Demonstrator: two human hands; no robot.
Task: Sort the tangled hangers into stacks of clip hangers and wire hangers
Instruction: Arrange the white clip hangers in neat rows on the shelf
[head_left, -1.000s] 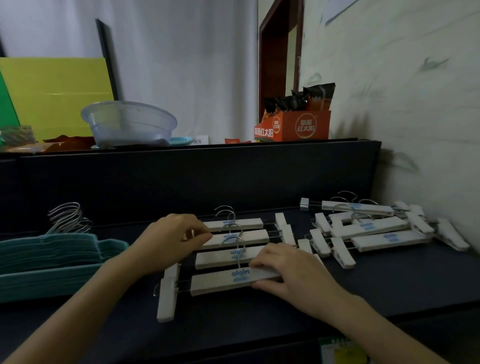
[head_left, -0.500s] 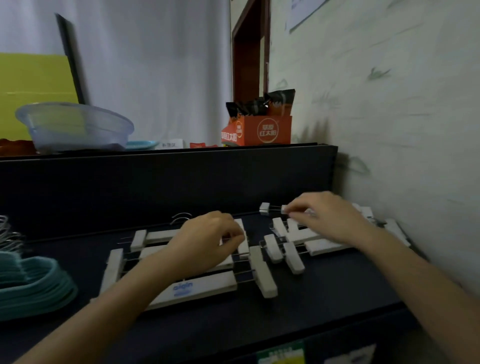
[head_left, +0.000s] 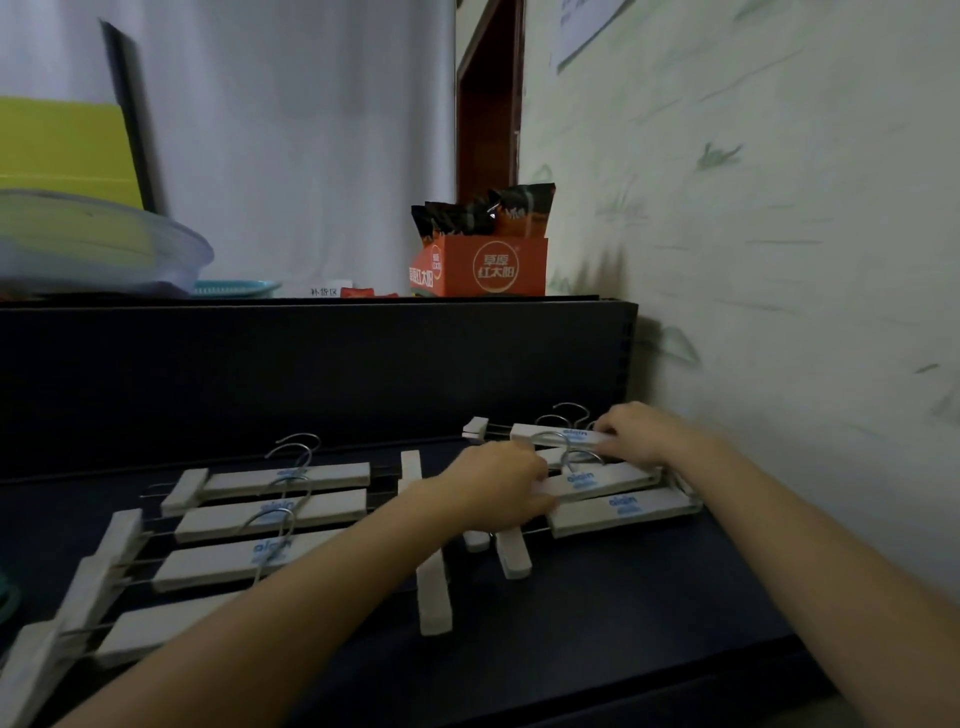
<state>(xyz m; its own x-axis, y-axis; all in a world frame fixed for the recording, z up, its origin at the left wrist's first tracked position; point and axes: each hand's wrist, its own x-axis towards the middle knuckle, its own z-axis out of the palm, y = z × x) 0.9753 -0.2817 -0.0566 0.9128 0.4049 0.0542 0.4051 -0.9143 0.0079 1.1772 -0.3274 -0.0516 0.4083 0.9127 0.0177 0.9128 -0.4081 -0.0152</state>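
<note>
Hangers of pale wood, each a flat bar with blue print, a steel hook and clips on a wire rail, lie in two groups on the dark bench (head_left: 623, 634). The right group (head_left: 631, 512) sits just beside the pale green-patterned wall (head_left: 779, 260), four bars overlapping one behind another, and both hands are on it. The left hand (head_left: 493, 483) has its fingers curled round the left end of the second-nearest hanger (head_left: 602, 480). The right hand (head_left: 644, 434) pinches the right end of the rearmost hanger (head_left: 550, 435), whose clip juts out to the left. The left row (head_left: 270, 519) holds four more hangers laid parallel, hooks pointing away and clips splayed at both ends; the left forearm crosses over its near corner. Behind the bench stands a dark back panel (head_left: 311, 374) topped by a shelf. On the shelf are an orange carton of dark snack packets (head_left: 483, 267), a clear plastic bowl (head_left: 104, 244), a teal plate (head_left: 236, 287) and, behind the bowl, a yellow board (head_left: 62, 145).
</note>
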